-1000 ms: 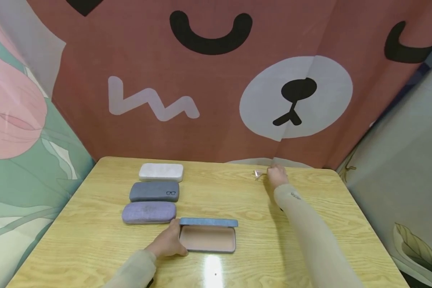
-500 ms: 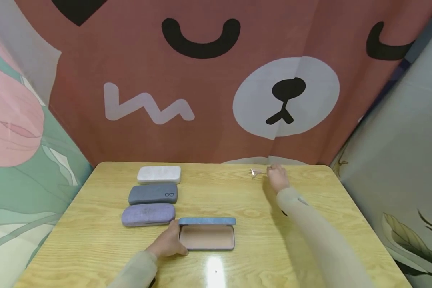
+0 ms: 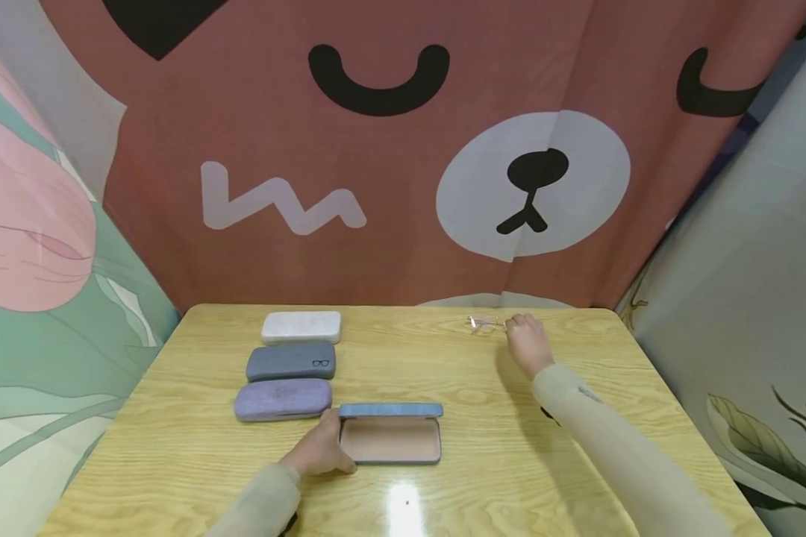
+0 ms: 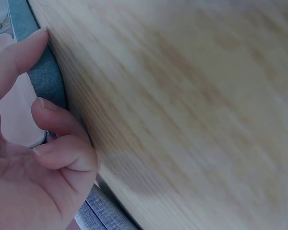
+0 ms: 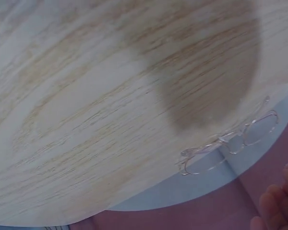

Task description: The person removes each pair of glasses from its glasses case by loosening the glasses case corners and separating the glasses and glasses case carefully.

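Observation:
My left hand [image 3: 319, 446] grips the left end of an open blue glasses case [image 3: 391, 411] with a pale pinkish lining. In the left wrist view, a finger and the thumb lie at the blue rim of that case [image 4: 49, 79], and its inside shows no contents. At the back of the table lies a pair of thin-rimmed glasses [image 3: 483, 324]. My right hand [image 3: 529, 344] is just to the right of them, fingers loosely bent. In the right wrist view, a gap separates these fingers [image 5: 276, 206] from the glasses [image 5: 230, 139].
Left of the open case, a purple case [image 3: 283, 399], a grey case [image 3: 292, 361] with a glasses mark and a white case [image 3: 301, 327] lie closed in a column. Behind the wooden table [image 3: 403, 358] hangs a printed curtain [image 3: 389, 261].
My right hand has drawn a little to the right, off the glasses, and more of their frame shows. The left hand stays on the blue case. The head view has shifted slightly.

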`<action>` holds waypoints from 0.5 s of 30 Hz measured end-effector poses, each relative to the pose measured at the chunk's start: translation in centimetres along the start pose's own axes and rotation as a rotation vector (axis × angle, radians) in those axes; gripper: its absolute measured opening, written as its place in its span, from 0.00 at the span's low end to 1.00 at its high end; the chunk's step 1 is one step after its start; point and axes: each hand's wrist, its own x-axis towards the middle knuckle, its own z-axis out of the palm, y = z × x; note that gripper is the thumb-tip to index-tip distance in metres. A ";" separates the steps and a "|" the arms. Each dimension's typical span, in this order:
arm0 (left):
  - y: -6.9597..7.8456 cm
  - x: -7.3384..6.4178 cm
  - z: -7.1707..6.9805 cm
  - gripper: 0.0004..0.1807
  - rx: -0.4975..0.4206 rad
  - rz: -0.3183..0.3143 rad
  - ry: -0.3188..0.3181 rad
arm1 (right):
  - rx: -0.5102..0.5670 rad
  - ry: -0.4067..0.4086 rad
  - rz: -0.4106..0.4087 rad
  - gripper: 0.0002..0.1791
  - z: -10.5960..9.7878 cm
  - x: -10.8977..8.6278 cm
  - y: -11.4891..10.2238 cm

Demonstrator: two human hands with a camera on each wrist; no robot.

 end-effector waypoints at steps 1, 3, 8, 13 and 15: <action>0.0 0.0 0.0 0.56 0.003 0.003 0.000 | -0.005 0.007 -0.001 0.06 -0.1 -0.2 0.0; 0.1 0.0 0.0 0.55 0.006 0.010 0.000 | -0.013 0.022 -0.004 0.07 -0.4 -0.5 -0.2; 0.1 0.0 0.0 0.55 0.007 0.010 0.005 | 0.006 0.072 -0.023 0.11 -0.8 -1.5 -0.6; 0.2 -0.1 0.0 0.55 0.003 0.018 0.010 | 0.036 0.154 -0.049 0.11 -1.2 -2.2 -1.1; 0.2 -0.2 0.0 0.55 0.005 0.020 0.005 | 0.050 0.173 -0.057 0.11 -1.4 -2.4 -1.3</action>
